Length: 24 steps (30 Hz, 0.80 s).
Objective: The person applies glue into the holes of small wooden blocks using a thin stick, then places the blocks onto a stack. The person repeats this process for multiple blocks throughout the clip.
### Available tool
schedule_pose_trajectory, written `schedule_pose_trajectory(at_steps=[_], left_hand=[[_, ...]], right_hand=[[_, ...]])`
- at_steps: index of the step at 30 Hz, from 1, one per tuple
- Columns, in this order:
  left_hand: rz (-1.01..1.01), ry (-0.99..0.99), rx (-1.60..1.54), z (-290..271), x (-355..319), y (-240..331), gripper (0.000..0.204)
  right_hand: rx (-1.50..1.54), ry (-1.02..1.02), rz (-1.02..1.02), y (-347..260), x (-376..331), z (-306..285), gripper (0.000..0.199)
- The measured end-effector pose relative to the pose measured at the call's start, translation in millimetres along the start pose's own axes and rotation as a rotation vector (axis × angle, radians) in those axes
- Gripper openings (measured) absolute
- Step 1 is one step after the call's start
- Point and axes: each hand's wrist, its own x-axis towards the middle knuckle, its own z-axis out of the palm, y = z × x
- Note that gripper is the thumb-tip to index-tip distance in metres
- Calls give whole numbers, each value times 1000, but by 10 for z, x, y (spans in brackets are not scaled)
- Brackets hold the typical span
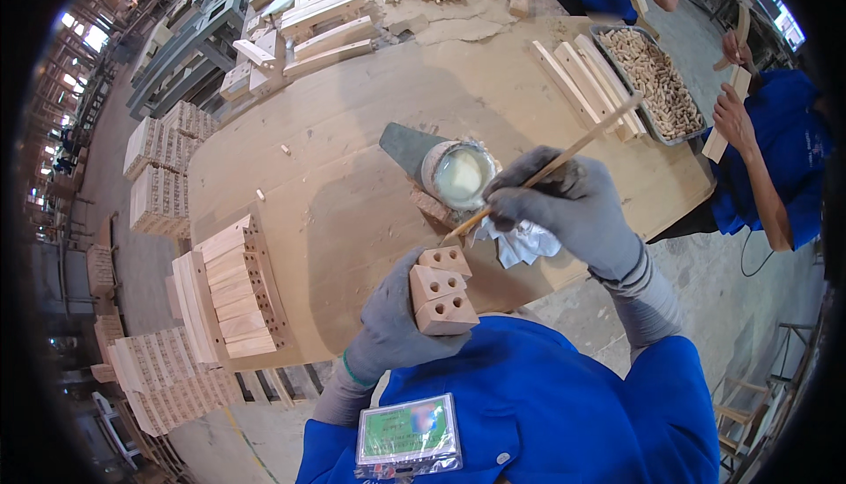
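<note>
One big brown-topped table (335,114). Row of drilled wooden pieces (233,290) at near left, tray (675,141) of dowels (652,83) at far right. Right hand (568,206), grey glove, closed, above the tabletop; left hand (388,321), same glove, closed, by near edge. Cup (462,177) of whitish liquid just beside right hand. Three wooden blocks (439,284), stacked, holed ends showing, gripped in left hand. Thin stick (592,137) pinched in right hand, tip near the top block. Two loose pegs (285,149), left half of table.

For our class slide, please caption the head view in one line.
Gloved left hand grips three drilled wooden blocks while the right hand holds a thin stick beside a pot of whitish liquid.
</note>
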Motion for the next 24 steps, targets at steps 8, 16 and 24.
schedule_pose_trajectory(at_steps=[8,16,24], left_hand=[[-61,90,37,-97,-39,-97,90],[-59,93,78,-81,-44,-119,91],[-112,47,20,-88,8,-47,91]], right_hand=[[-4,220,-74,932,234,-339,20],[-82,267,-131,1153,255,-214,15],[269,280,-49,752,-61,-162,15]])
